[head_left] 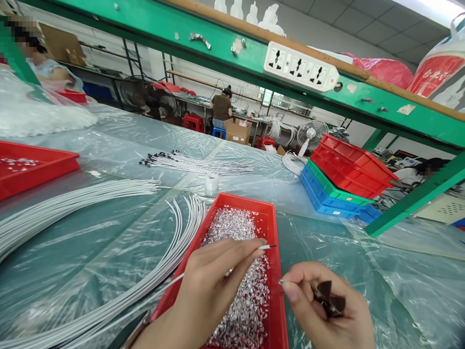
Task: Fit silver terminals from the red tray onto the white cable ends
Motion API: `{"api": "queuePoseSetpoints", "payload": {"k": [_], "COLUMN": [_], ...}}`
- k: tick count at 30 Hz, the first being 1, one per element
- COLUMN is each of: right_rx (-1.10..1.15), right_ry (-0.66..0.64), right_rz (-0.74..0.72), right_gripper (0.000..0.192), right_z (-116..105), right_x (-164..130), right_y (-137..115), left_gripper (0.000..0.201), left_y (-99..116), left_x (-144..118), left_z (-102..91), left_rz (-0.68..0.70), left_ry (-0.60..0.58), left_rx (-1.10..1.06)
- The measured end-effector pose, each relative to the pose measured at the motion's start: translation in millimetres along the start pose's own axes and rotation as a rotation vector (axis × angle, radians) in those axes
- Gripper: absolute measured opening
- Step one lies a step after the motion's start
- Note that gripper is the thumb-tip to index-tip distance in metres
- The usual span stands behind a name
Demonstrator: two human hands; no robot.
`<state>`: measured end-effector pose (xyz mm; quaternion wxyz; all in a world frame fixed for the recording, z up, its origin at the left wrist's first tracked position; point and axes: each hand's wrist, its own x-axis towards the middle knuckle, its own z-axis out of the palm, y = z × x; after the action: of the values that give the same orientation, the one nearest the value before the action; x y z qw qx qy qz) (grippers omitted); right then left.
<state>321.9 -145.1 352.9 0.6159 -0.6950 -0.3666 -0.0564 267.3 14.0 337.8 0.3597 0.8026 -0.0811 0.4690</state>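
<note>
Plastic sheeting (319,242) covers the whole workbench, probably so small parts do not slip into cracks, and a green frame overhead carries a power strip (301,66) within reach.

From the head camera, my left hand (214,286) hangs over the red tray (271,213) of tiny silvery terminals (236,232). Its thumb and forefinger are pinched narrow on a thin white wire (267,247), and the bare tip pokes out to the right, toward my other hand. I hold it close to the end, I think so the tip stays steady.

My right hand (327,310) sits just right of the tray over the plastic. Its fingertips are closed on one small metal piece (281,281), aimed left at the wire tip; the two are near but not touching. A dark brown object (329,298) lies in that palm; I cannot tell what it is.

Loose white wires (109,232) fan across the sheet at my left, beside the tray, easy to draw from. Farther off lies a bundle of black-tipped wires (189,162), a tape roll (211,182), and stacked crates (341,179). Another red tray (32,167) sits at far left. Other people work at benches behind.
</note>
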Motion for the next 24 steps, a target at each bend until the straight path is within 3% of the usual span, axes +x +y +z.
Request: {"api": "queuePoseSetpoints", "payload": {"k": [4,14,20,22,24], "right_rx": [-0.01,-0.033,-0.041,-0.036,-0.034], "right_ry": [0.028,-0.177,-0.212,-0.215,-0.241], "right_rz": [0.072,0.109,0.1,0.077,0.058], "right_gripper": [0.012,0.029,0.023,0.034,0.049], "right_z": [-4.2,-0.1,2.3,1.1,-2.4], "right_x": [10.8,44.8,49.9,48.0,44.8], "right_y": [-0.4,32.4,50.4,55.1,59.5], "left_gripper": [0.014,0.028,0.028,0.032,0.036], "left_y": [4.0,9.8,12.1,14.0,15.1], "left_x": [0.8,6.6,-10.3,-25.8,-46.9], "left_z": [-0.8,-5.9,-33.6,-48.3,-67.1], "left_rz": [-0.178,-0.514,-0.721,-0.81,-0.895], "left_ry": [-0.021,-0.159,-0.144,-0.095,0.046], "left_rx": [-0.078,-0.396,-0.751,-0.829,-0.849]}}
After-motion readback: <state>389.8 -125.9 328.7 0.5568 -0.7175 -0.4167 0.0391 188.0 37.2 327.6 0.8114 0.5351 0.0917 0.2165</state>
